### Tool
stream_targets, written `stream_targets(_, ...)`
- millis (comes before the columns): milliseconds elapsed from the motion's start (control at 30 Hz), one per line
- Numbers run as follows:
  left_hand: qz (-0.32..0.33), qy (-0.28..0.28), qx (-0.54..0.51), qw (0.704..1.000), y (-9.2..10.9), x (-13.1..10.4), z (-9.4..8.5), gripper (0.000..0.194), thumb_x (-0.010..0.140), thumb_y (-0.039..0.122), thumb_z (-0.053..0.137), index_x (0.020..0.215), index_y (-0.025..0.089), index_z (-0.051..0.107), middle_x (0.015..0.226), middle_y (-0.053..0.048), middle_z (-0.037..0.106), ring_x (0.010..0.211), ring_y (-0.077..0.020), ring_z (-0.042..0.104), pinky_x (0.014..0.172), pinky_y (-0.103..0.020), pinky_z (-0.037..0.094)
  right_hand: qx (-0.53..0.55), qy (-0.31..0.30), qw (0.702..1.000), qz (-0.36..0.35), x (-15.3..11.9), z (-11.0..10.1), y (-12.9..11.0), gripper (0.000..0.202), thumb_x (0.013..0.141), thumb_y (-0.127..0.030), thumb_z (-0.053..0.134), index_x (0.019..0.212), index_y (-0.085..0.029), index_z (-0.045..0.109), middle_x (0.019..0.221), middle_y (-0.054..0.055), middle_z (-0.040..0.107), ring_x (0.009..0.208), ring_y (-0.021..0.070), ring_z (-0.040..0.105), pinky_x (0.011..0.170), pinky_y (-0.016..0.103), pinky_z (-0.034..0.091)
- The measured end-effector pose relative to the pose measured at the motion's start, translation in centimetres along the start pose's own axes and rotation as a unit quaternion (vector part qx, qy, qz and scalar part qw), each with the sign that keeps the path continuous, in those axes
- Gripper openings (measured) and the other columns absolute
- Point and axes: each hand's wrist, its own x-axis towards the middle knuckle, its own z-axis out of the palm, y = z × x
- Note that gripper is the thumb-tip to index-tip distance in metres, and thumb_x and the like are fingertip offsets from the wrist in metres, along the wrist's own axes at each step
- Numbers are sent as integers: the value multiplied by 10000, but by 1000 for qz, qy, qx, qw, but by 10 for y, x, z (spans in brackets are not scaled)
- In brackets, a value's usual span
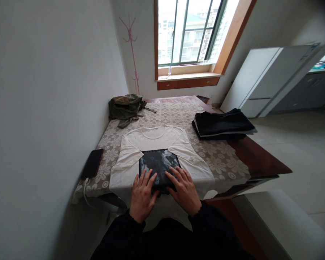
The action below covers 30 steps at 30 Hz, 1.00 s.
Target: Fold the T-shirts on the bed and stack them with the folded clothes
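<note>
At left, left hand spread wide, gripping nothing; in middle, white long-sleeved fabric shirt with dark rectangular print, flat on floral lace tablecloth; at right, right hand likewise. Possible, from uneven pressing: wrinkled print or slipped sleeves.

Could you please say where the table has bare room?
Bare tablecloth lies between the backpack and dark folded stack, and between that stack and the white shirt. Crowded: the shirt, where the left hand and right hand rest.
</note>
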Motion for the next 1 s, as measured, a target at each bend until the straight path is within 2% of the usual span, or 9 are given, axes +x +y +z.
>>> stream_targets(133,32,-15,4,999,4,16,9,797,927,229,616,1647,215,273,1669,-107,407,1566,-320,308,1264,-577,266,9,-26,998,-61,13,7,-16,664,929,-222,623,1574,-270,474,1630,56,470,1502,324,386,1253,535,246)
stream_targets(233,33,-15,23,999,4,23,17,825,910,190,617,1651,208,255,1687,-106,374,1570,-314,301,1264,-564,275,5,-19,998,-67,16,12,-15,727,898,-131,597,1594,-274,444,1622,52,483,1505,310,386,1257,523,250)
stream_targets(333,22,-3,24,999,-2,18,17,774,920,154,591,1633,227,301,1675,-91,401,1556,-296,337,1256,-541,303,2,-16,999,-44,11,8,0,773,850,-50,564,1577,-293,468,1617,34,489,1498,291,401,1252,497,284)
stream_targets(467,-10,15,3,1000,-16,4,1,629,935,109,553,1541,251,458,1595,-88,515,1496,-284,437,1230,-522,354,-4,-17,1000,-12,-1,-7,19,679,880,-61,551,1524,-273,530,1596,44,508,1483,288,421,1240,498,317)
stream_targets(567,-17,8,-34,999,-21,1,-13,496,939,142,592,1420,264,575,1486,-84,610,1409,-281,525,1188,-501,417,-6,-22,1000,-1,-3,-15,18,558,927,-131,566,1473,-247,575,1568,68,535,1466,312,433,1217,528,343)
stream_targets(633,-4,-5,-61,998,-18,5,-17,468,945,186,621,1403,275,584,1436,-74,640,1371,-273,551,1174,-494,437,5,-31,999,-10,1,-16,8,528,931,-174,595,1453,-251,590,1558,71,546,1450,326,445,1204,544,357)
stream_targets(800,21,-18,-78,997,-1,22,-7,573,919,119,620,1464,268,527,1489,-60,604,1436,-272,486,1233,-532,362,39,-43,998,-34,19,-5,-14,574,885,-174,653,1448,-263,593,1522,62,583,1433,333,459,1212,554,355)
stream_targets(900,17,-7,-76,997,-2,20,-2,547,914,96,614,1427,277,563,1475,-51,613,1426,-266,494,1221,-512,380,54,-37,997,-35,19,-4,-8,555,883,-173,652,1429,-261,607,1518,58,584,1434,320,462,1214,533,371)
stream_targets(1000,7,13,-71,997,-15,9,-5,495,922,98,602,1377,294,604,1439,-49,636,1378,-263,538,1172,-483,432,48,-15,998,-28,7,-8,9,504,909,-189,631,1408,-256,621,1504,67,592,1425,311,479,1202,526,395)
